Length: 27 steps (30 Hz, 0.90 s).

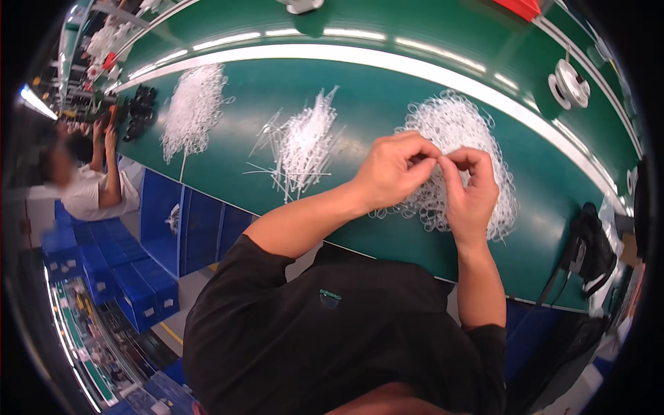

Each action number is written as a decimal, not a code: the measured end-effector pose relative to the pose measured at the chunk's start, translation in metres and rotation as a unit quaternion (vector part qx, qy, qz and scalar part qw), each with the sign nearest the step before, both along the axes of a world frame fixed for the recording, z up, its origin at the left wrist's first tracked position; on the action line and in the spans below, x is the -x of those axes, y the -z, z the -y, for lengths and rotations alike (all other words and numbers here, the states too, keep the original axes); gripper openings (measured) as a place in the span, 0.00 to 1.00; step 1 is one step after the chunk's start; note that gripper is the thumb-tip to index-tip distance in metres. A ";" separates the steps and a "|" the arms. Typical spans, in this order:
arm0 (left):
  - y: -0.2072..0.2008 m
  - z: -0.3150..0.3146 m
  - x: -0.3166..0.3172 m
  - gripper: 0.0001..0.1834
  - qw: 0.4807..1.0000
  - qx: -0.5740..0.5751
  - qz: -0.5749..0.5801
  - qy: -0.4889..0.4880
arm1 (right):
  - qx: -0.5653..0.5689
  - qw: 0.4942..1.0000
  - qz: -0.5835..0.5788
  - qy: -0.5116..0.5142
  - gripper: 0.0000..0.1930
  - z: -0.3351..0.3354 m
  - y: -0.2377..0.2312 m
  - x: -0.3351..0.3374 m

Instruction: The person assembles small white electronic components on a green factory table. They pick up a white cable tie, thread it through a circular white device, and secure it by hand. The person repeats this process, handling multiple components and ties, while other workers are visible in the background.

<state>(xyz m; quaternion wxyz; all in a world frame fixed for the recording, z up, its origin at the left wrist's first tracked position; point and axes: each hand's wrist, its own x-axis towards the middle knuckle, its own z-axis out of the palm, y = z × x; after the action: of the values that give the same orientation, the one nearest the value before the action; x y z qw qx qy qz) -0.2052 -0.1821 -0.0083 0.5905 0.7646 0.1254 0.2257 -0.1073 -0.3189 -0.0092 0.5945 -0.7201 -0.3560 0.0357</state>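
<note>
My left hand (400,168) and my right hand (472,189) meet fingertip to fingertip, each in a pinch. What they pinch, if anything, is too small to make out. Right behind and below them spreads a big pile of looped white plastic strips (456,121) on the green table (377,124). A smaller heap of straight white strips (304,138) lies left of my left forearm, several of them splayed out toward the table's near edge. Farther left is another mound of white looped strips (194,111).
Black items (140,114) lie at the table's left end, near a person in a white shirt (104,190). Blue bins (138,294) stand below on the left. A black bag (588,249) sits at the right end. A white strip light (360,52) crosses behind the piles.
</note>
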 end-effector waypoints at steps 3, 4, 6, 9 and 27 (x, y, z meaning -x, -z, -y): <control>0.004 0.003 0.001 0.10 1.000 -0.001 0.025 -0.001 | 0.011 1.000 0.016 -0.013 0.08 -0.003 -0.005 -0.001; -0.001 0.005 0.000 0.15 1.000 -0.017 0.010 -0.007 | 0.008 1.000 -0.001 -0.012 0.08 0.000 0.001 -0.003; 0.000 0.001 -0.008 0.18 0.980 -0.174 0.098 -0.014 | 0.011 0.999 -0.050 -0.018 0.08 0.006 0.007 -0.006; 0.003 -0.008 -0.003 0.17 0.957 -0.247 0.147 0.023 | 0.022 0.998 -0.045 -0.032 0.08 0.005 0.003 -0.003; -0.011 -0.014 -0.001 0.05 0.962 0.194 -0.047 0.187 | 0.000 0.983 0.164 -0.084 0.06 0.013 -0.025 -0.005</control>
<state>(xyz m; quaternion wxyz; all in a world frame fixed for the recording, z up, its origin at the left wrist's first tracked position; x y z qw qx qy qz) -0.2044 -0.1685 0.0029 0.7529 0.6546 0.0490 0.0466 -0.1026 -0.3320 0.0157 0.5230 -0.6840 -0.5075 -0.0330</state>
